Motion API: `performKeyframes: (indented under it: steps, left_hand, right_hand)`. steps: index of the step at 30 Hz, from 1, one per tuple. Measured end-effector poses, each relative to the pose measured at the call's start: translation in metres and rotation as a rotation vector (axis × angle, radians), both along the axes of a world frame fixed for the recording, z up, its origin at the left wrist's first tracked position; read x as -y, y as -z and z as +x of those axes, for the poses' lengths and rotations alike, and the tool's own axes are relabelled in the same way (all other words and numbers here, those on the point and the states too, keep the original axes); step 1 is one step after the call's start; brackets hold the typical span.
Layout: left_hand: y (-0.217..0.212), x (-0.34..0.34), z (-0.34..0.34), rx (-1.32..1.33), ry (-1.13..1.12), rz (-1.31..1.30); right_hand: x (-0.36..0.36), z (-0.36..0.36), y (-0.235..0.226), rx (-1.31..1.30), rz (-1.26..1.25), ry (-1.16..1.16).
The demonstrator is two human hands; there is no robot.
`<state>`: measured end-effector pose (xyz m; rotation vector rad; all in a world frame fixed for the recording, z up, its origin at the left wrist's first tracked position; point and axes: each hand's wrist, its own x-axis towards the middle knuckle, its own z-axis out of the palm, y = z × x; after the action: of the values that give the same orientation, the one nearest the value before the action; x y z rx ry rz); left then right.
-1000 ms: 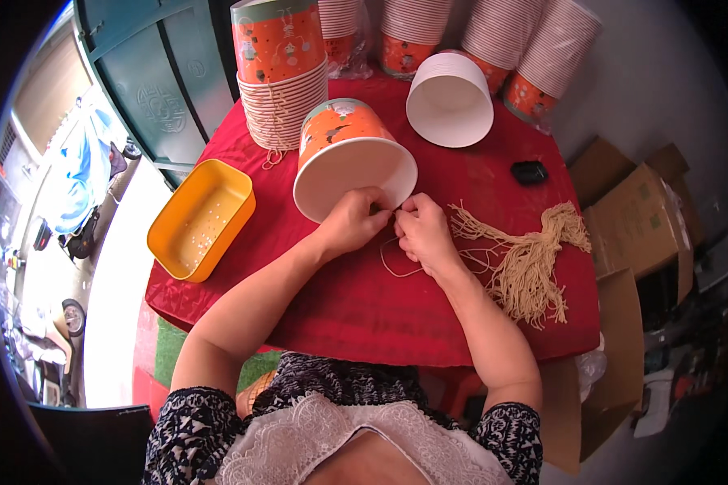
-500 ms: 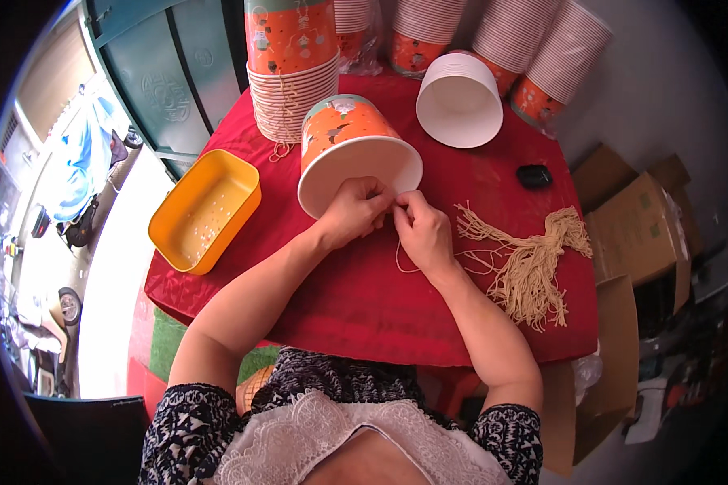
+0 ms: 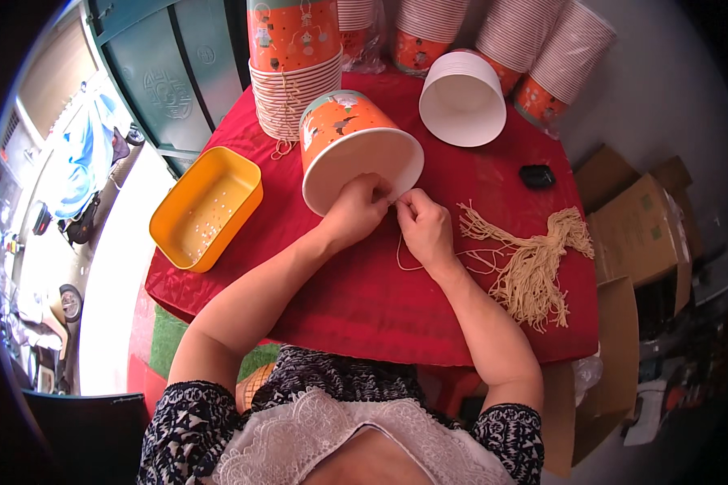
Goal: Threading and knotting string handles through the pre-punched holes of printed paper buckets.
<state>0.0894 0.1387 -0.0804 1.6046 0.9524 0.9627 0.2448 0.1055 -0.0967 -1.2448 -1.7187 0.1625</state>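
Observation:
A large orange paper tub (image 3: 348,121) with a green base and printed figures lies tipped on the red-covered table, its white mouth facing me. My left hand (image 3: 357,212) reaches to the lower right of that mouth, thumb and fingers pinched at the rim. A tiny pale bit shows at its fingertips, too small to name. Close beside it, my right hand (image 3: 425,230) pinches a thin beige cord (image 3: 399,255). The cord loops down below the hands and runs under my right wrist toward a bundle of beige cords (image 3: 534,263) on the right.
At left stands a yellow tray (image 3: 247,212) with small white bits inside. Behind are a tall stack of tubs (image 3: 295,89), a white-mouthed tub (image 3: 463,109) on its side and several more stacks. A small black object (image 3: 535,176) lies right; cardboard boxes (image 3: 639,226) stand beyond.
The tub's mouth has tipped slightly, its near rim a little higher. Both hands stay together at the rim, with only small finger movements.

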Motion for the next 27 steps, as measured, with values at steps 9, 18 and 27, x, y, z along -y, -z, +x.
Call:
performKeyframes:
  steps: [9, 18, 27]
  left_hand:
    - [0.005, -0.005, 0.001, -0.287, -0.107, 0.327]
    - [0.001, -0.003, -0.002, -0.292, -0.06, 0.301]
    - [0.0, -0.002, -0.005, -0.281, -0.055, 0.242]
  right_hand:
    - [0.003, -0.001, -0.006, 0.028, -0.094, -0.001]
    - [0.003, -0.003, -0.007, 0.122, -0.109, 0.052]
    - [0.002, -0.005, -0.003, 0.18, 0.007, 0.042]
